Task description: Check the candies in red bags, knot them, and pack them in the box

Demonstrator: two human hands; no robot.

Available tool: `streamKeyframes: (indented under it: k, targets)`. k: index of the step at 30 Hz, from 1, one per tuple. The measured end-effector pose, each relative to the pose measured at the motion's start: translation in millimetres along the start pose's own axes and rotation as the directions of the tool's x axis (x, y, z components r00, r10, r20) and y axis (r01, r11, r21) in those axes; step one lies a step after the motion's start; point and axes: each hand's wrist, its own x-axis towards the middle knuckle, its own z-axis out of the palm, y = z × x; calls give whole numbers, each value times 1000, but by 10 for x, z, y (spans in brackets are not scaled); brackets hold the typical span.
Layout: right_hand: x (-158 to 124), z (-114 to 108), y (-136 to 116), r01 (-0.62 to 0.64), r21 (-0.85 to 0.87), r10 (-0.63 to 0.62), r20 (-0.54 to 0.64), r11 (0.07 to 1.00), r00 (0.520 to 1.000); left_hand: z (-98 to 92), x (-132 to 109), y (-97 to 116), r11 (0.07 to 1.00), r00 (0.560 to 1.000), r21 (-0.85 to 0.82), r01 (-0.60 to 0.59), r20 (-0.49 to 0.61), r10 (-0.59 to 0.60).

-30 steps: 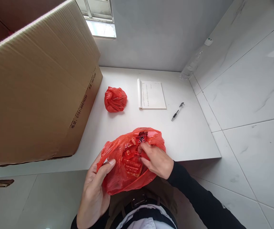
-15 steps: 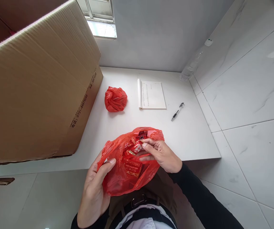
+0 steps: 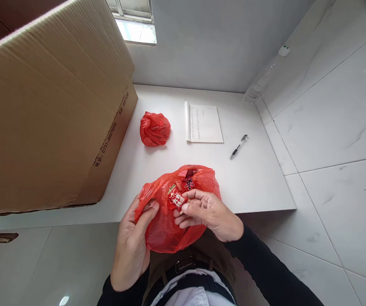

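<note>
Right hand (image 3: 208, 212) pinches a red packet (image 3: 177, 199) at the mouth of the red bag (image 3: 167, 229) over the bench's near edge, left hand (image 3: 135, 242) clamped on its rim — best keep that mouth wide.

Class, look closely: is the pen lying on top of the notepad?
No, the pen lies on the bare table, apart from the notepad.

On the white bench (image 3: 250, 187) I see a large cardboard box (image 3: 49, 114) standing at the left, a knotted red bag (image 3: 155, 128) just beside it, an open notepad (image 3: 204, 123) farther right, and a black pen (image 3: 238, 147) near that.
</note>
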Motion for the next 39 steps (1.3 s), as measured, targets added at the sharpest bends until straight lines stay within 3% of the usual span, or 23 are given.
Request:
streamKeyframes:
  k: [6, 9, 11, 12, 14, 16, 17, 19, 22, 25, 27, 30, 33, 36, 39]
  targets:
    - [-26, 3, 49, 5, -76, -2, 42, 997, 999, -15, 0, 11, 1000, 1000, -14, -10, -7, 10]
    - [-104, -26, -2, 87, -381, -116, -54, 921, 992, -49, -26, 71, 994, 993, -19, -107, -41, 106]
    - [-159, -56, -42, 132, -668, -301, -144, 732, 943, -71, -50, 109, 988, 987, -8, -157, -48, 156]
    - [-171, -76, -55, 131, -782, -418, -177, 610, 891, -78, -63, 122, 984, 983, 5, -176, -45, 176]
    - [-148, -129, -63, 82, -929, -631, -179, 362, 755, -82, -89, 132, 976, 977, 40, -212, -24, 213]
    - [-68, -199, -51, -10, -991, -772, -107, 130, 627, -77, -110, 128, 965, 968, 85, -250, 10, 250]
    - [-22, -235, -46, -49, -998, -801, -60, 38, 596, -76, -119, 126, 958, 964, 108, -266, 27, 265]
    - [44, -294, -61, -67, -996, -792, 2, -54, 611, -78, -131, 134, 946, 959, 157, -285, 48, 281]
    - [1, -314, -180, 24, -1000, -771, 15, 0, 637, -95, -140, 209, 929, 956, 229, -291, 42, 289]
    - [-132, -251, -329, 123, -990, -805, 19, 67, 593, -104, -148, 334, 914, 943, 239, -327, 27, 331]
    - [-145, -202, -348, 148, -989, -790, 78, 16, 608, -95, -150, 399, 905, 933, 234, -355, 34, 358]
    - [41, -200, -225, 62, -985, -688, 158, -162, 709, -68, -136, 432, 893, 934, 275, -355, 131, 331]
    - [262, -274, -123, -42, -978, -651, 105, -206, 752, -53, -125, 453, 883, 937, 327, -336, 211, 279]
    - [192, -285, -234, 46, -994, -700, 104, -102, 706, -56, -165, 544, 840, 904, 337, -425, 201, 376]
    - [-158, -162, -494, 313, -940, -804, 83, 132, 589, -53, -258, 664, 796, 839, 273, -540, 101, 535]
